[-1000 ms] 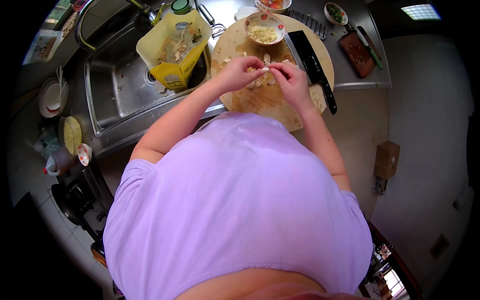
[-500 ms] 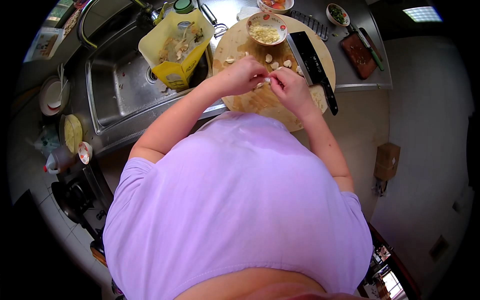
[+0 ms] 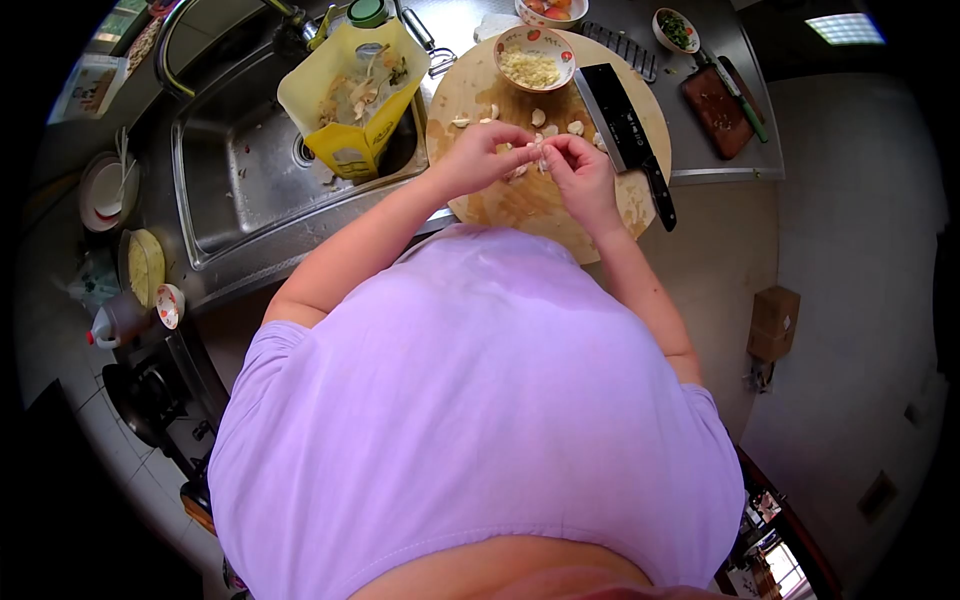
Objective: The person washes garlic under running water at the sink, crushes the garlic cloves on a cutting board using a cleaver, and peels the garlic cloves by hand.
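Over a round wooden board (image 3: 510,205), my left hand (image 3: 486,158) and my right hand (image 3: 582,176) meet with fingertips pinched on a small garlic clove (image 3: 538,149). Several whitish cloves lie on the board around my fingers, one of them a clove (image 3: 575,128) near the blade. A black-handled cleaver (image 3: 622,122) rests on the board's right side, to the right of my right hand. Beyond my hands, a patterned bowl (image 3: 533,60) holds chopped pale garlic.
A yellow open bag (image 3: 350,95) with peelings stands by the steel sink (image 3: 235,170) at the left. A bowl of greens (image 3: 675,30), a small brown board (image 3: 720,110) with a green-handled knife and a black rack (image 3: 620,50) are at the right.
Both hands moved slightly down, then back up over the board, still pinched together. More cloves now show beyond my fingers than a second ago.
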The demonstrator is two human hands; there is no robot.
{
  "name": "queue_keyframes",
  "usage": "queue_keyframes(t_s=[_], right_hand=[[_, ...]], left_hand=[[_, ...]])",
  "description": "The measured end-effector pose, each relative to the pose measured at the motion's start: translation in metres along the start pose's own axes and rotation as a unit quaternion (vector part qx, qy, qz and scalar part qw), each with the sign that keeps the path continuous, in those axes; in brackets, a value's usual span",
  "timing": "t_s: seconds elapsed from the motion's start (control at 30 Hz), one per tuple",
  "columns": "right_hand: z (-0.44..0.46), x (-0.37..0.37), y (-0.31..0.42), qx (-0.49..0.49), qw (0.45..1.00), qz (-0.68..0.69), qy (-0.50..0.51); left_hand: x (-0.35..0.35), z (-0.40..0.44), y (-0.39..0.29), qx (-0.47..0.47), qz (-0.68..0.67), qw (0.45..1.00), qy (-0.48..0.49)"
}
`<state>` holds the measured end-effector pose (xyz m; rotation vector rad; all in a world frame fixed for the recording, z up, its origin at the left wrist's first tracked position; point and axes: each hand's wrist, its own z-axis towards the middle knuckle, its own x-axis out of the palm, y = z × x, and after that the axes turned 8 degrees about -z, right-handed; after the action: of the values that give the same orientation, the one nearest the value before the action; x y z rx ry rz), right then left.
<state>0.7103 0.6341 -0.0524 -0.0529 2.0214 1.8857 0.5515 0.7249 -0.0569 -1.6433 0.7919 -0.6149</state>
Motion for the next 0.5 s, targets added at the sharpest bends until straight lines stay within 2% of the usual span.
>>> queue_keyframes(t_s=[0.03,0.1,0.13,0.17,0.2,0.3,0.37,0.5], right_hand=[[0.000,-0.001,0.002,0.016,1.000,0.024,0.011],[0.001,-0.005,0.001,0.030,0.998,0.046,0.023],[0.002,-0.007,-0.004,0.060,0.992,0.108,0.023],[0.003,-0.009,-0.008,0.090,0.981,0.170,0.024],[0.003,-0.009,-0.010,0.089,0.981,0.169,0.025],[0.002,-0.009,-0.010,0.087,0.983,0.162,0.012],[0.000,-0.007,-0.005,0.087,0.991,0.100,0.014],[-0.002,-0.002,0.000,0.064,0.994,0.079,0.044]], left_hand=[[0.000,0.001,0.004,0.001,0.000,1.000,0.000],[0.000,0.002,0.011,-0.034,-0.191,0.981,0.030],[0.000,0.003,0.014,-0.032,-0.191,0.981,0.029],[0.001,0.003,0.014,-0.043,-0.258,0.965,0.024],[0.002,0.004,0.014,-0.054,-0.324,0.944,0.020],[-0.001,0.002,0.009,-0.077,-0.393,0.916,0.021],[0.001,0.002,0.010,-0.067,-0.364,0.929,0.019],[0.002,0.005,0.017,-0.023,-0.300,0.954,0.001]])
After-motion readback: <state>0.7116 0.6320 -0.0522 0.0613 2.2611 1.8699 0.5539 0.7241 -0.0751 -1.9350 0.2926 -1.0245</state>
